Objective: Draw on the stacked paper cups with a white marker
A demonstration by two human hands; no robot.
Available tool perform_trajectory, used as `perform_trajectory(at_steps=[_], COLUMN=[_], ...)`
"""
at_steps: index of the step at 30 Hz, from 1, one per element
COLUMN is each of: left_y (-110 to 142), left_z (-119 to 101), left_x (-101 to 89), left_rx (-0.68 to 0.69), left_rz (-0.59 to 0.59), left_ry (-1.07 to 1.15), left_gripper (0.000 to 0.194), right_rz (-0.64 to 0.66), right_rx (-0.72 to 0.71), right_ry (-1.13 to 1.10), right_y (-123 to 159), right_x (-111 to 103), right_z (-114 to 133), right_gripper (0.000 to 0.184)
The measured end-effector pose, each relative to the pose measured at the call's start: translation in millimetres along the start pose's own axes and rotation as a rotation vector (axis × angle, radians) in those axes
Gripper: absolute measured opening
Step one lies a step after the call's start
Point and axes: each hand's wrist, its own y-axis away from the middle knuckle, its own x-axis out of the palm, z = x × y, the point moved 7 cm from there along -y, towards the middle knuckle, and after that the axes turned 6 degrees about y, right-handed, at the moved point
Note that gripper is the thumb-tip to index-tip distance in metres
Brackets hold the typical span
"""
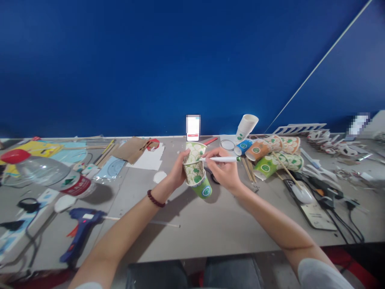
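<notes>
In the middle of the head view, my left hand (179, 170) is wrapped round the left side of a joined column of green-patterned paper cups (195, 170). The column leans slightly, with a plain green cup end at its bottom. A white marker (222, 159) with a green end lies across my right hand (224, 170), pinched between the fingers. Its tip points left and meets or nearly meets the cups near a rim; exact contact is hard to tell. Fingers of my left hand behind the cups are hidden.
A blue glue gun (82, 228) and a large plastic bottle (54, 172) lie at left. More paper cups (270, 150) and a standing white cup stack (246, 126) are at right. A lit phone (193, 128) leans against the blue wall. Another phone (315, 214) lies front right.
</notes>
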Motion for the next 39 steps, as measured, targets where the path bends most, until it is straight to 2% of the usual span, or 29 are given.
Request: perform_trajectory(at_steps=[6,11,21,29,39], left_y=[0,-3,-7,-8,-3], left_z=[0,-2,2,6,2], left_x=[-0.8,-3.6,-5.9,-10.6,-2.3], left_rx=[0.008,0.050,0.045,0.030,0.053], left_rz=[-0.046,-0.051,-0.019,-0.068,0.023], left_ry=[0.017,-0.018,-0.066,-0.082,-0.098], left_gripper=[0.043,0.044,0.046,0.047,0.038], right_rz=[-0.039,-0.036,-0.075,-0.069,-0.061], right_rx=[-0.023,0.014,0.003,0.001,-0.044], right_ry=[-0.094,-0.150,-0.105,-0.082,-0.029], right_y=[1,1,2,5,4], right_x=[-1,0,-3,1,0], right_z=[-2,-6,-4,-7,-1], right_gripper=[0.007,0.005,0.004,0.004,0.004])
